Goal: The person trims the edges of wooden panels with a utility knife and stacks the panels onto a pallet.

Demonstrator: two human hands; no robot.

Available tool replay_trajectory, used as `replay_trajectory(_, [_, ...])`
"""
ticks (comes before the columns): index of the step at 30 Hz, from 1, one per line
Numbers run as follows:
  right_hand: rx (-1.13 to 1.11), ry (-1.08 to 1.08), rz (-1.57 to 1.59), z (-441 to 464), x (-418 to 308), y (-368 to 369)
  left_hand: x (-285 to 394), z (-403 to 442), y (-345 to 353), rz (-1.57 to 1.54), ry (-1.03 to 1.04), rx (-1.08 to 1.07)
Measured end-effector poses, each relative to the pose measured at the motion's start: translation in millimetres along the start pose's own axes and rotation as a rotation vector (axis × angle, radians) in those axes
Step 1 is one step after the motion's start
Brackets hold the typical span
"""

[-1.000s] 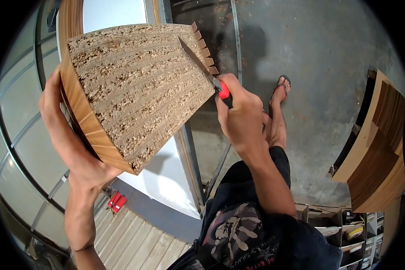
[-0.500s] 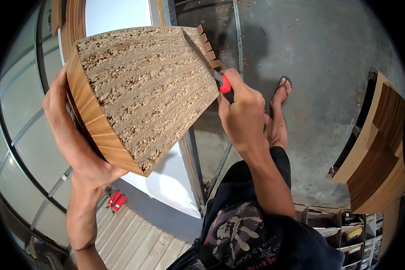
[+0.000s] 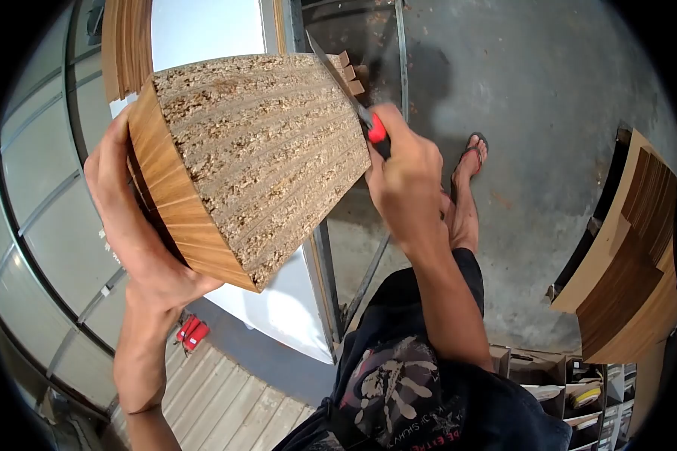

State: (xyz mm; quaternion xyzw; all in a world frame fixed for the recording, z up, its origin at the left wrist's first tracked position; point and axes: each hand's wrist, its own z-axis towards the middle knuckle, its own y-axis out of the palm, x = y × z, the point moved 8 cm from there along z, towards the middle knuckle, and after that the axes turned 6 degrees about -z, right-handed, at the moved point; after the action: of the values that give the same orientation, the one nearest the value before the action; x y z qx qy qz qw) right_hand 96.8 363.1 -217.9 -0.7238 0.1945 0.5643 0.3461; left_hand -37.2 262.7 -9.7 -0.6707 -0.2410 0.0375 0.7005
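1. The left hand [image 3: 139, 242] grips the left side of a stack of boards [image 3: 263, 161], its fingers curled around the wood-grain face and its thumb base by the near corner.
2. The stack, tilted so its rough particleboard ends face up, is over the white bench [image 3: 207, 28], reaching across the bench's right edge (whether it rests on the bench I cannot tell).
3. The right hand [image 3: 408, 169] is closed around a red and black knife [image 3: 377, 131] just beside the stack's right edge.
4. The knife's blade slants along that edge, its tip reaching past the stack's far edge.
5. Small brown strips [image 3: 350, 74] jut from the stack's far right corner, next to the blade.
6. More wood-grain boards [image 3: 126, 56] lie along the bench's far left edge.
7. A red object [image 3: 193, 332] lies below the bench's near end, beside pale slats [image 3: 218, 402].
8. Well apart on the right are brown panels [image 3: 628, 248], with shelves [image 3: 535, 370] near them.
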Motion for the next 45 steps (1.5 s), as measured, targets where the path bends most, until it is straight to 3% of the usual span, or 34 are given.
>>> replay_trajectory(29, [0.027, -0.008, -0.047, 2.5, 8.2, 7.1, 1.8, 2.5, 2.6, 0.044, 0.029, 0.002])
replay_trajectory(33, [0.005, -0.032, -0.103, 39.4, 7.9, 15.7, 4.4, 3.9, 2.9, 0.064, 0.004, 0.0])
replay_trajectory(40, [0.034, 0.183, 0.101, 33.7, 30.7, -1.5, 12.8, 7.0, 2.4, 0.019, -0.001, 0.011])
replay_trajectory(43, [0.051, -0.027, 0.103, 47.2, 8.4, -17.8, 18.5, 10.9, 1.2, 0.026, 0.053, 0.002])
replay_trajectory(45, [0.023, -0.292, 0.059, 29.2, -7.6, -25.6, 23.0, 13.9, -1.0, 0.059, 0.063, -0.006])
